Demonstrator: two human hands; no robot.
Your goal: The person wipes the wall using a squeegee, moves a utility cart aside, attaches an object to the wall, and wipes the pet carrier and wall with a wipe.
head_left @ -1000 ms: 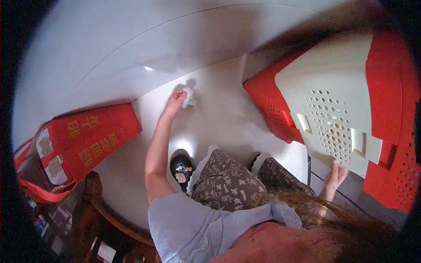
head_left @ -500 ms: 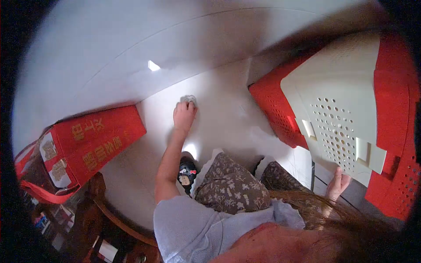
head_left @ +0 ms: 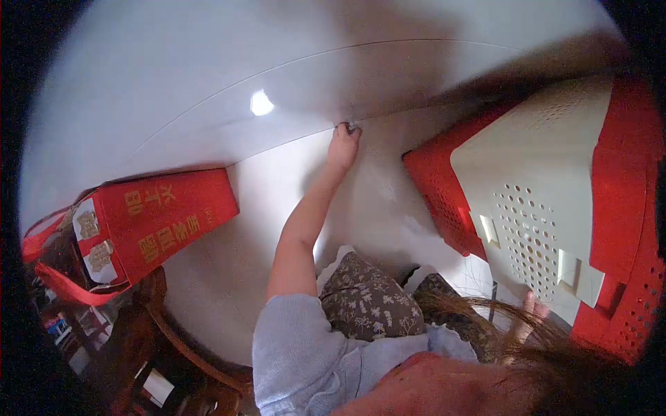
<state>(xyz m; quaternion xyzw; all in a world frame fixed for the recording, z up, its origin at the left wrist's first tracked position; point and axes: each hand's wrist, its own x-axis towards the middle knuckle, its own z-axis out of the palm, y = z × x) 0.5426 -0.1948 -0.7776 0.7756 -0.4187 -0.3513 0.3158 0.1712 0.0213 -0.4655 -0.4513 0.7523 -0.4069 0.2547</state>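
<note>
My left hand [head_left: 345,144] is stretched out to where the pale floor [head_left: 291,163] meets the white wall [head_left: 208,90]. Its fingers are closed round a crumpled white tissue [head_left: 352,127], of which only a small piece shows. On the right, my right hand [head_left: 533,309] is at the lower edge of a cream perforated panel [head_left: 527,159] on a red container [head_left: 628,159]. The thumb shows against the edge; the other fingers are mostly hidden behind hair and the panel.
A red box with gold characters [head_left: 166,218] lies against the wall at the left. Dark curved wooden furniture [head_left: 184,343] stands at the lower left. My patterned trousers [head_left: 368,298] are below the outstretched arm. A bright spot of light [head_left: 261,103] shows on the wall.
My left hand has moved right and forward across the floor to the wall's foot with the tissue. The shoe seen earlier is now hidden by my arm. My right hand stays by the panel.
</note>
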